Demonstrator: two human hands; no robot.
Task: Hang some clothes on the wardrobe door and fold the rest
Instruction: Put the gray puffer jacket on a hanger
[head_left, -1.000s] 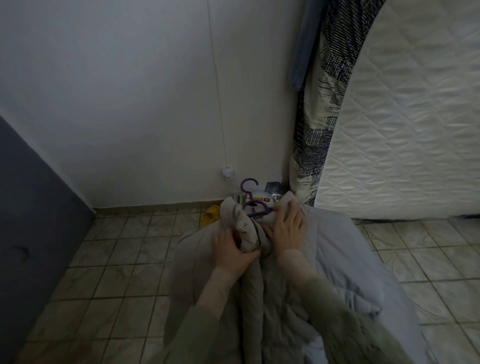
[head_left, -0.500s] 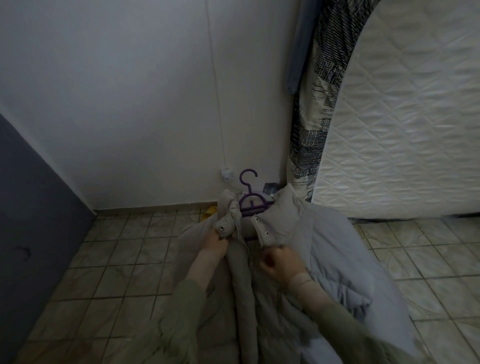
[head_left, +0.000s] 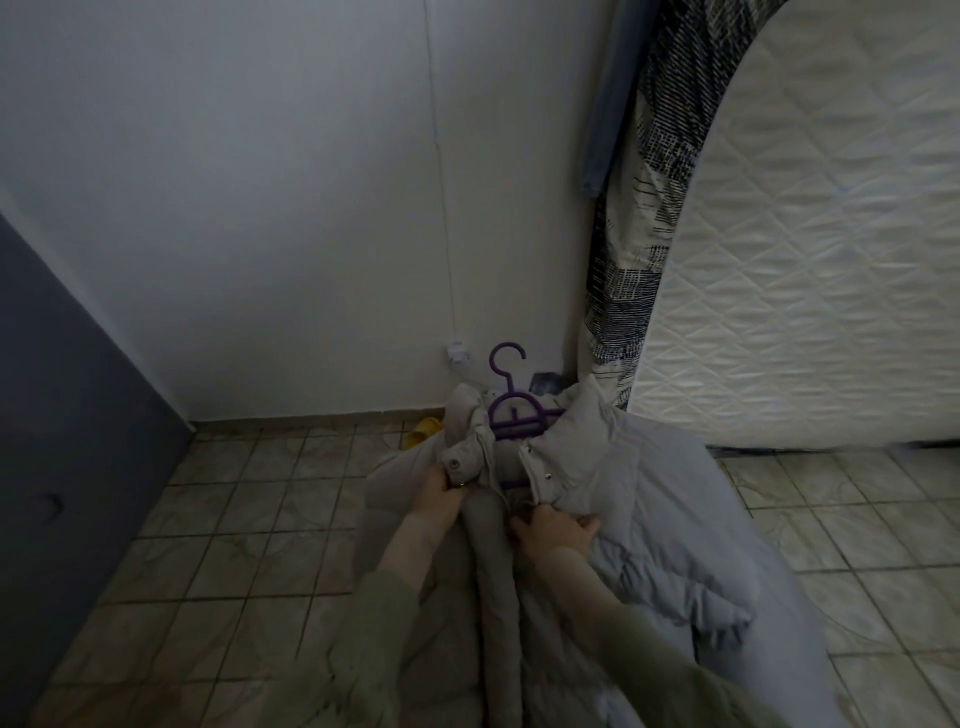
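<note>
One pale grey padded jacket (head_left: 613, 499) hung on one purple hanger (head_left: 511, 410), held up in front of the person above the tiled floor (head_left: 234, 519). The hanger's hook stood clear above the collar, and its bars showed between the two open front edges. The left hand (head_left: 439, 493) gripped the left front edge just under a snap button, fingers curled into the fabric. The right hand (head_left: 553, 527) pinched the right front edge below a second snap, thumb and fingers closed on the cloth. Both arms wore olive green sleeves (head_left: 363, 639).

The floor was laid with beige square tiles and met a plain white wall (head_left: 260, 208). One white quilted mattress (head_left: 805, 260) leaned upright at the right, with one black-and-white patterned cloth (head_left: 634, 234) draped along its edge. One yellow object (head_left: 423, 430) lay at the foot of the wall. A dark grey panel (head_left: 62, 441) stood at the left.
</note>
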